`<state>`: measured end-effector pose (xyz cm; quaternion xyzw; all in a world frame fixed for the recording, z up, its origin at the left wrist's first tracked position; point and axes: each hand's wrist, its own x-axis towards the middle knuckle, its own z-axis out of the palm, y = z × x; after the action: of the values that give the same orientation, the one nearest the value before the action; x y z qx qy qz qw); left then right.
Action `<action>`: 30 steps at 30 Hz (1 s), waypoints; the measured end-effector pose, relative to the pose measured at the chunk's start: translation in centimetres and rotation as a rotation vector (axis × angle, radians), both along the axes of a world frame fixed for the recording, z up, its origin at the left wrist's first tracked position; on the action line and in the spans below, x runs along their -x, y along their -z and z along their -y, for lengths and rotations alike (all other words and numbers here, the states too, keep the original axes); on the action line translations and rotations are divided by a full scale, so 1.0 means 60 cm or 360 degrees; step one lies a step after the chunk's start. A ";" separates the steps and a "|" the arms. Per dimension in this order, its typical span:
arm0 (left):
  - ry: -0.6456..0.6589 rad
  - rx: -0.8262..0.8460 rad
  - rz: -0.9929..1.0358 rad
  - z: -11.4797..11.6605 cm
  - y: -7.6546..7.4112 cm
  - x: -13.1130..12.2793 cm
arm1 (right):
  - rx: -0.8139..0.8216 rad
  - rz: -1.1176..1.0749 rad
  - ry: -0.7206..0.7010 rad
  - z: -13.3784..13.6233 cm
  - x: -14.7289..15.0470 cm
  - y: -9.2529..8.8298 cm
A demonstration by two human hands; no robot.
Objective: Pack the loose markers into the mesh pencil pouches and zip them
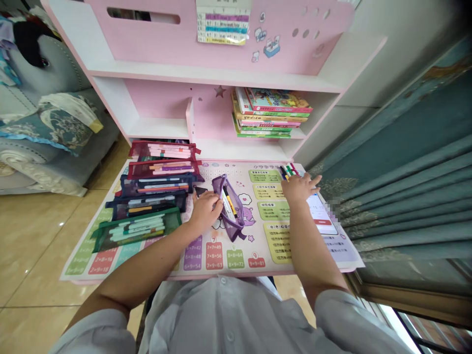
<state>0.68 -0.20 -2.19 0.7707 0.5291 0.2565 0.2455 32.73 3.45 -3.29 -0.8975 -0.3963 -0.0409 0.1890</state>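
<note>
My left hand (206,210) is closed on the left edge of a purple mesh zip pencil case (231,228). The case is unzipped and lies on the desk mat, with a yellow-and-black marker (231,205) and a few white ones inside. At the right rear of the desk, my right hand (299,189) rests over a small group of loose markers (289,171) with dark, green and magenta parts. Some of its fingers spread out to the right; the fingertips nearest the markers are partly hidden.
Several filled mesh pencil cases, among them a green one (136,230) and a red one (162,169), lie at the left. A lit phone (324,221) lies beside my right forearm. Stacked books (271,115) sit on the pink shelf; a curtain (398,167) hangs at right.
</note>
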 end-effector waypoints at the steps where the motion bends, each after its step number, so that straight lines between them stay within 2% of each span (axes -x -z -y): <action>1: 0.0001 -0.0004 0.0000 0.000 0.000 0.000 | 0.0043 -0.0004 0.0030 -0.001 -0.005 0.002; 13: 0.0035 0.0013 0.0006 0.002 -0.007 0.001 | 0.0336 -0.0124 0.0204 -0.009 -0.024 0.001; 30: 0.0008 0.0043 -0.0017 0.000 -0.006 0.000 | 0.0276 -0.0143 0.0168 -0.008 -0.024 0.001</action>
<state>0.69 -0.19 -1.82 0.7700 0.5319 0.2445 0.2537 34.17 3.95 -3.33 -0.9311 -0.3416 0.0239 0.1259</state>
